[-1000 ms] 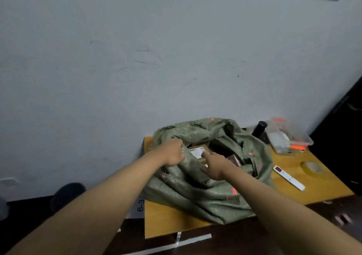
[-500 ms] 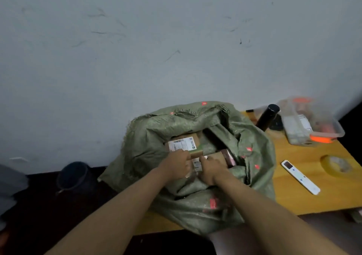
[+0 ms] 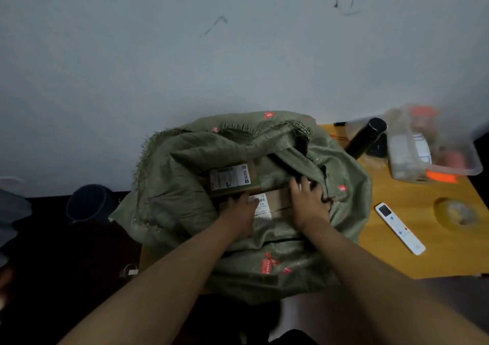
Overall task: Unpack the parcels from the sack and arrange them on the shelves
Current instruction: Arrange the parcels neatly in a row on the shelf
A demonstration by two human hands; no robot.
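Sack (image 3: pixel 185 201) of green woven cloth slumps open on the wooden table (image 3: pixel 434 260), parcels still inside. A labelled cardboard box (image 3: pixel 232 179) lies at its mouth; a second box (image 3: pixel 277 203) sits just nearer. Left hand (image 3: pixel 239 208) and right hand (image 3: pixel 309 199) grip that nearer box's two ends, apart. Unpacking seems underway; next, lift it clear of the cloth.

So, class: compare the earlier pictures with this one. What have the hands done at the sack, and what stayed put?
Both hands moved from the sack's rim into its mouth. The left hand and right hand now rest on the nearer parcel's two ends. The labelled parcel behind came into view. The remote, tape roll and bottle stayed on the table.
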